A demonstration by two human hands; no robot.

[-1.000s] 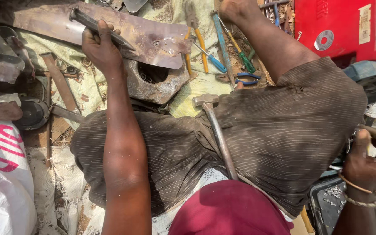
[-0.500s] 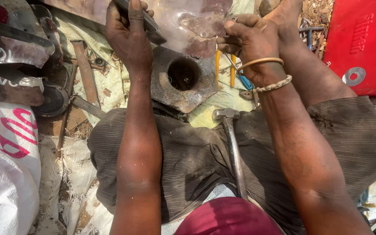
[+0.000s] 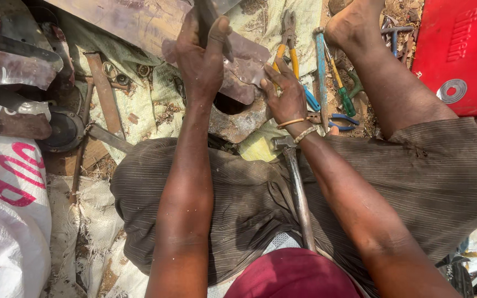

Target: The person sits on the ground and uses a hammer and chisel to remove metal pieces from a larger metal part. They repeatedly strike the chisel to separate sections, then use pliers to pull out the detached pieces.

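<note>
The metal sheet point(image 3: 244, 66) lies flat over a rusty hollow block point(image 3: 238, 118) just beyond the person's knees, its long axis running from upper left down to the right. Nearest, a hammer point(image 3: 296, 187) rests across the lap, untouched. Farther out, the right hand point(image 3: 288, 96) presses open fingers on the sheet's right edge, while the left hand point(image 3: 201, 60) is closed round a dark chisel-like tool point(image 3: 205, 14) standing on the sheet. Pliers point(image 3: 288, 36) lie beyond. Half a second ago the right hand was higher, over the sheet's far part; the block's hole was uncovered.
</note>
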